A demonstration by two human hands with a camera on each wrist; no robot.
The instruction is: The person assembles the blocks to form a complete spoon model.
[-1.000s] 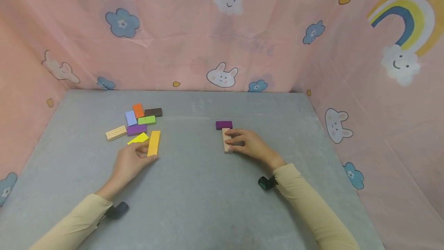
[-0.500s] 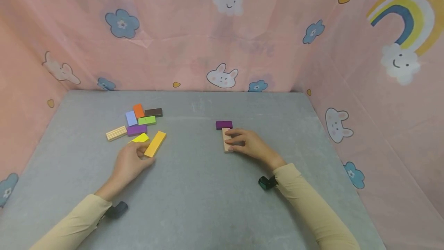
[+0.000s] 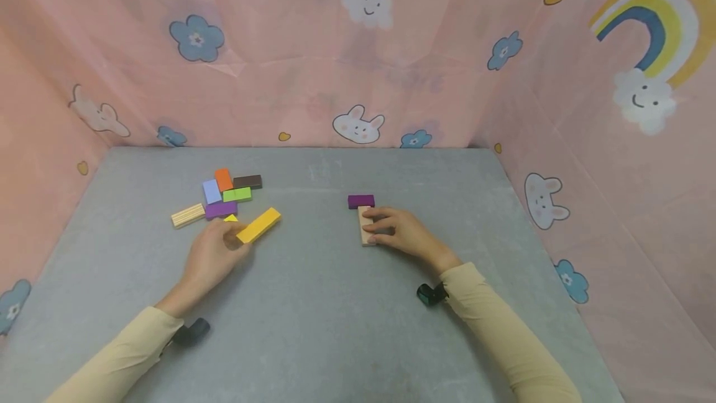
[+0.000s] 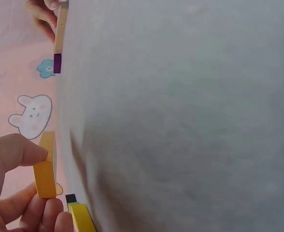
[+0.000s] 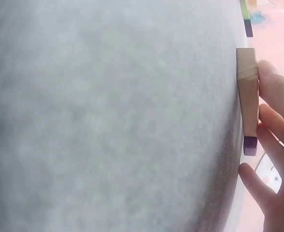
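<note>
In the head view my left hand pinches one end of an orange-yellow wooden block, held off the table. The left wrist view shows the thumb on one face of this block and the fingers against the other. A yellow block lies partly hidden behind that hand. My right hand rests its fingertips on the upper face of a plain wood block, which lies flat. At its far end a dark purple block lies crosswise, and the two form a T.
Left on the grey table lies a loose group: a striped wood block, a purple block, a light blue block, an orange block, a green block and a dark brown block. A pink curtain encloses the table.
The left hand has turned the orange-yellow block from nearly lengthwise to slanting right, and moved slightly away from me, covering more of the yellow block. The right hand stays on the plain block.
</note>
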